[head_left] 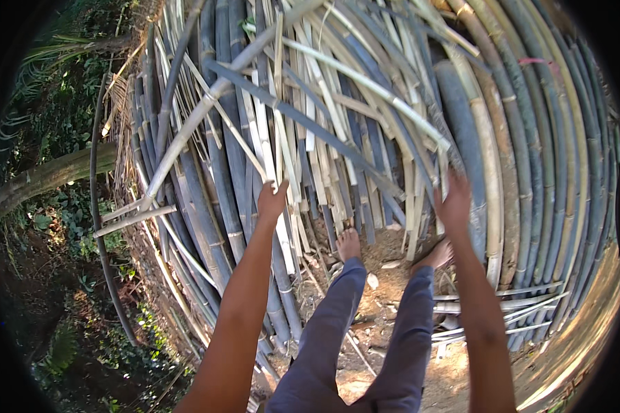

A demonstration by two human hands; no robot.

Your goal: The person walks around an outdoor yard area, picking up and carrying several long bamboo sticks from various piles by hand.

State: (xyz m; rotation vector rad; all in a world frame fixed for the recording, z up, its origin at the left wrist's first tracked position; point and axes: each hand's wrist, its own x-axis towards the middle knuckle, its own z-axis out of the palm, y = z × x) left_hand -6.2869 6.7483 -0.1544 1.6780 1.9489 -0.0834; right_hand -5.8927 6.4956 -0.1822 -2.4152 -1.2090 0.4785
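Observation:
My left hand (272,201) reaches over the heap of split bamboo strips (317,141), thumb and forefinger apart. Just at its fingertips ends a thin pale bamboo strip (238,138). My right hand (455,204) is over the right side of the heap, by the strips' lower ends, with its thumb held away from the fingers. Those fingers are slightly blurred. Above it ends a long pale bamboo strip (372,82) that slants across the heap. A dark flat bamboo strip (310,124) lies crosswise between my hands.
Whole bamboo poles (530,158) lie side by side at right, more dark poles (210,213) at left. A thick pole (193,120) slants over the left side. My bare feet (348,244) stand on littered soil (375,303). Green undergrowth (55,220) borders the far left.

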